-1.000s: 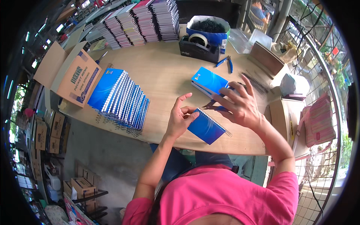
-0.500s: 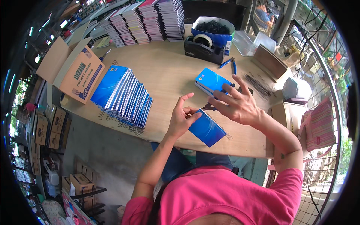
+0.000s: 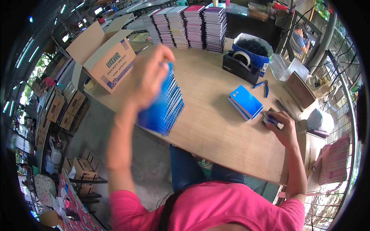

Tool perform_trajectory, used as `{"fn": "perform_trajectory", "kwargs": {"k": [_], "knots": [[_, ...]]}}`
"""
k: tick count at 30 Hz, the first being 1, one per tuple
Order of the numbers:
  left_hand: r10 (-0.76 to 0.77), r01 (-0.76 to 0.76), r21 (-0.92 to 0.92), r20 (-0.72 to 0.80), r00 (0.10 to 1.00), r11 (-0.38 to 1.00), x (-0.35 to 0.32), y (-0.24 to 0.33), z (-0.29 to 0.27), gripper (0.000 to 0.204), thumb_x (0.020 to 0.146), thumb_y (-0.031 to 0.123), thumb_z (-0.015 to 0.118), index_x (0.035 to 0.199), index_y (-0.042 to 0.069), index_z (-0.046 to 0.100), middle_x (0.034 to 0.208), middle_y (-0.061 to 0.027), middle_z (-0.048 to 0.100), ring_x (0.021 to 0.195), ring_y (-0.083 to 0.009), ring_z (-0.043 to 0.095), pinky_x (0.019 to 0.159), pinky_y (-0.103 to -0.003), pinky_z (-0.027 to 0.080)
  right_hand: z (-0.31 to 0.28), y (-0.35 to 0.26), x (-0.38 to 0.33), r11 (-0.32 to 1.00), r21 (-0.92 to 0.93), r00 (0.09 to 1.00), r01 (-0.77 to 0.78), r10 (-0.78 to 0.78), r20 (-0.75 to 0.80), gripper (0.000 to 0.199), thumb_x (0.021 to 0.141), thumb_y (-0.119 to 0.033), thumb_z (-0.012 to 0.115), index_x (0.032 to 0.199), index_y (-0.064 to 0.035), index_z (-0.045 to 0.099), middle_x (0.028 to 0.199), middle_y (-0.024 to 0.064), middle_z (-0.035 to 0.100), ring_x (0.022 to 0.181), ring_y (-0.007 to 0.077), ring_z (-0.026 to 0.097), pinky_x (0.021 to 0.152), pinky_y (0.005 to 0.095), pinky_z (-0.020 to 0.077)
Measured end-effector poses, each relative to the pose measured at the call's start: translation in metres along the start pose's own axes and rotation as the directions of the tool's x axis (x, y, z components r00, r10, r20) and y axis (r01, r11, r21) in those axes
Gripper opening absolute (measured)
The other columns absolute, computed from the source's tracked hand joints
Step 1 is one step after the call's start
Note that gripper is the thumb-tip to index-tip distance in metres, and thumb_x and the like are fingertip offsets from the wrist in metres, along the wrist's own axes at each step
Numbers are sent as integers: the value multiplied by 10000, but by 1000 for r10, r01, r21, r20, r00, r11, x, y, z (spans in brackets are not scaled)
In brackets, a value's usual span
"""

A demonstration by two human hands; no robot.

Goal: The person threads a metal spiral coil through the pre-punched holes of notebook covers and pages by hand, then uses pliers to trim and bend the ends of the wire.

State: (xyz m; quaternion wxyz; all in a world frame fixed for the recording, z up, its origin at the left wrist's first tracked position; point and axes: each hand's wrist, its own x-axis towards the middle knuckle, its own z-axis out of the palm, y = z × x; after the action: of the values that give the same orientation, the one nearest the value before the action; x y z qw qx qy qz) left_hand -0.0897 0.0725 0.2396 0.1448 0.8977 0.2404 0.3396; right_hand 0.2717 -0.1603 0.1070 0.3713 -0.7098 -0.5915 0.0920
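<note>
My left hand [image 3: 148, 79], smeared by motion, is over the stack of blue spiral notebooks [image 3: 174, 106] at the left of the table. A blurred blue spiral notebook [image 3: 154, 113] shows under its curled fingers, at the top of the stack. On the right, my right hand [image 3: 284, 126] is closed around a small dark blue and white object [image 3: 274, 122] whose kind I cannot make out. Beside that hand lies a short pile of blue pads [image 3: 246, 101]. Blue-handled pliers [image 3: 266, 87] and loose dark wire spirals [image 3: 286, 107] lie farther back.
An open cardboard box [image 3: 113, 67] stands at the left. Tall notebook stacks [image 3: 194, 29] line the far edge. A black tape dispenser [image 3: 241, 68] is in front of a blue-sided container [image 3: 252, 45] of black wire. Wire mesh borders the right side.
My left hand has carried the blue notebook from the front middle to the stack at left. The right hand has moved right, away from the notebook. The view has shifted.
</note>
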Motion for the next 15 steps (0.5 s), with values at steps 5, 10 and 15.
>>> {"fn": "perform_trajectory", "kwargs": {"k": [5, 10, 15], "knots": [[-142, 149, -26, 177, 974, 988, 37, -83, -73, 241, 1025, 270, 491, 1153, 81, 568, 1077, -33, 536, 910, -141, 561, 852, -299, 466, 24, 27, -36, 993, -53, 993, -105, 108, 53, 355, 798, -198, 791, 1101, -19, 739, 944, 149, 694, 863, 301, 686, 792, 385, 521], [-373, 275, -316, -312, 874, 908, 2, -76, -83, 254, 999, 157, 607, 1233, 60, 623, 1152, -74, 634, 977, -128, 608, 823, -289, 522, 31, 44, -73, 938, 18, 937, -347, 347, -23, 377, 806, -205, 787, 1126, -14, 728, 948, 159, 691, 884, 300, 687, 806, 381, 521], [-347, 270, -220, -656, 670, 937, -71, -91, -24, 208, 972, 116, 632, 1151, 13, 655, 1080, -74, 667, 902, -128, 629, 738, -278, 516, 44, 49, -83, 939, -61, 940, -338, 334, -65, 392, 786, -203, 795, 1126, -19, 724, 961, 159, 680, 881, 316, 669, 822, 406, 520]]}}
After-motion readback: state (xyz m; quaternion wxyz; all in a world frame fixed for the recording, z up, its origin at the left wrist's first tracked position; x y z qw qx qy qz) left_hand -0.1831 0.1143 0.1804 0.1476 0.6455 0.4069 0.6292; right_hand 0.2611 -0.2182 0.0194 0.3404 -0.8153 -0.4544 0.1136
